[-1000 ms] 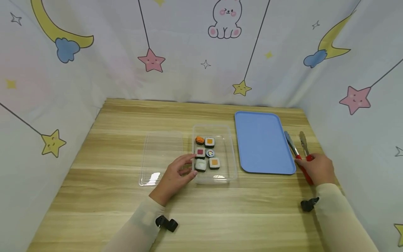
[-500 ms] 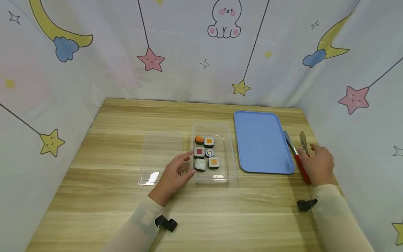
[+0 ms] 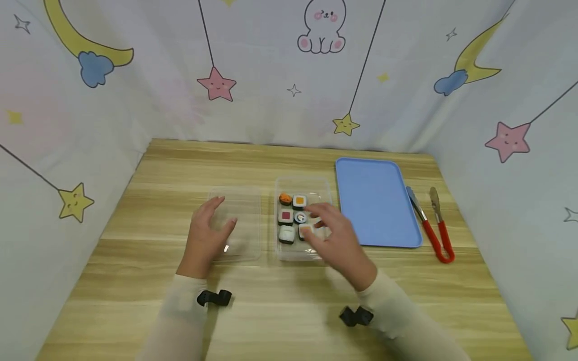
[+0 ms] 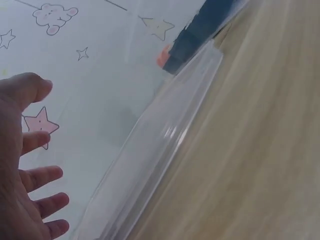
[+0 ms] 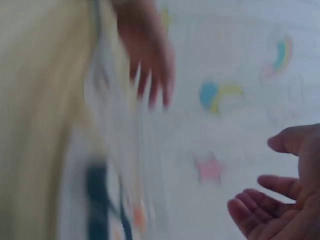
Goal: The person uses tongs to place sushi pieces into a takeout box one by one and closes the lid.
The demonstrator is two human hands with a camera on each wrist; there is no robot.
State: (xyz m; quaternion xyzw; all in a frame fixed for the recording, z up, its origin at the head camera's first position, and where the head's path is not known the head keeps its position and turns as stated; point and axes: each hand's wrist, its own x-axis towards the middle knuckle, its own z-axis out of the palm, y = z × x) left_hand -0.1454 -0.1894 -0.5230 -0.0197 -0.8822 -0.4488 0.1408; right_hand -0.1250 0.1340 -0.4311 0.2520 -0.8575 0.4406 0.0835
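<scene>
In the head view my left hand (image 3: 205, 238) is over the left part of a flat clear plastic lid (image 3: 246, 220), thumb and fingers spread apart. My right hand (image 3: 340, 245) reaches over the right side of a clear plastic box (image 3: 295, 255), its fingers partly bent and holding nothing. Inside the box, several sushi pieces (image 3: 286, 216) sit in two columns at the left; the right hand partly covers the lower right piece. The left wrist view shows the left hand's fingers (image 4: 42, 177) apart with nothing between them. The right wrist view is blurred; that hand (image 5: 285, 195) holds nothing there.
A blue tray (image 3: 375, 200) lies right of the box. Red-handled metal tongs (image 3: 443, 238) rest spread on the wooden table (image 3: 280, 311) beside the tray. A printed curtain (image 3: 271, 115) rises behind the table and at both sides.
My right hand has left the tongs, which stay on the table, and moved left to the box. The left hand has moved from the box's left edge leftward over the lid.
</scene>
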